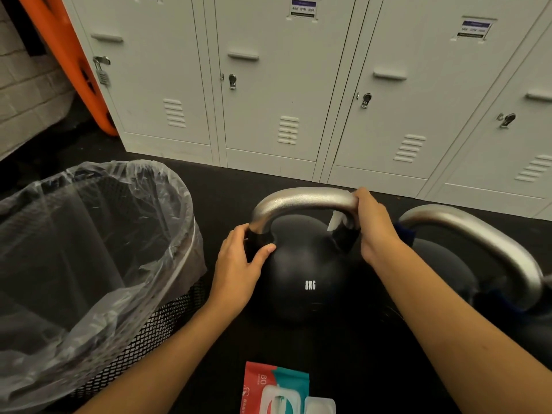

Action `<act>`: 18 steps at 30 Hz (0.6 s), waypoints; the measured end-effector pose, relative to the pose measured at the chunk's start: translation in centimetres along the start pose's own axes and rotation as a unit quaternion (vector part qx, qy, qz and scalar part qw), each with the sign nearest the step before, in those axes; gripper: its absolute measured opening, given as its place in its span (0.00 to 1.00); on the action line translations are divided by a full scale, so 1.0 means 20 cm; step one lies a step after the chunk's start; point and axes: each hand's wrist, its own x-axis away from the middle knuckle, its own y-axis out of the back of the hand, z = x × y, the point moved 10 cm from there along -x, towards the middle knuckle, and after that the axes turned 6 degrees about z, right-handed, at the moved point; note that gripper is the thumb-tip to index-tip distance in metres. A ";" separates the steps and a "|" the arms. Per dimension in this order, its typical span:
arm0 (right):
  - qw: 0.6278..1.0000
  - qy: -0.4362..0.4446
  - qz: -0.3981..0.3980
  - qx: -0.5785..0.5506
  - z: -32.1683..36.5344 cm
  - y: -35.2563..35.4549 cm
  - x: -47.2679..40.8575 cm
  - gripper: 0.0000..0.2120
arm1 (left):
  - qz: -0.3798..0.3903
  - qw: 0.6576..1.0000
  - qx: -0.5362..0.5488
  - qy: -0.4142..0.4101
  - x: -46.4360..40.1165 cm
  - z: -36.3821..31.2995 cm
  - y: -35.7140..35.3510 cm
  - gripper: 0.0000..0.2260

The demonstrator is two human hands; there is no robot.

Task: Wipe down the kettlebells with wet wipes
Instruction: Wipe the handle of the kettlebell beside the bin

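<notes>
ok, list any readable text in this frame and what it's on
"8KG": white, on the black kettlebell.
"80": on the wet wipes pack; the rest of its print is cut off or too small.
Locker labels and: blurred, not reliably readable.
Nothing readable on the bin.

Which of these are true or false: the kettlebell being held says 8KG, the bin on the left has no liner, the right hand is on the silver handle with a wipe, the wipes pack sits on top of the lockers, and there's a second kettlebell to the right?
1. The held kettlebell is marked 8KG. True.
2. The mesh bin has no liner. False: a clear plastic bag lines it.
3. The right hand grips the silver handle with a white wipe. True.
4. The wipes pack sits on the lockers. False: it lies on the floor, near the camera.
5. A second kettlebell stands to the right. True.
6. The left hand hangs free. False: it grips the handle's left base.
</notes>
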 end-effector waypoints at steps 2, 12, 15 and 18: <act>0.998 -0.031 -0.007 -0.058 -0.08 0.02 -0.01 0.09 | 0.000 1.000 -0.003 -0.001 0.00 0.00 0.00 0.18; 0.953 0.121 0.085 0.263 0.27 -0.15 -0.02 0.19 | 0.002 1.000 -0.001 0.001 0.00 0.00 0.00 0.18; 0.922 0.145 0.123 0.337 0.31 -0.21 -0.06 0.24 | 0.002 1.000 -0.006 -0.001 0.00 -0.01 0.01 0.17; 0.934 0.083 0.193 0.289 0.22 -0.17 -0.11 0.31 | 0.000 1.000 -0.021 -0.001 0.00 -0.03 0.01 0.16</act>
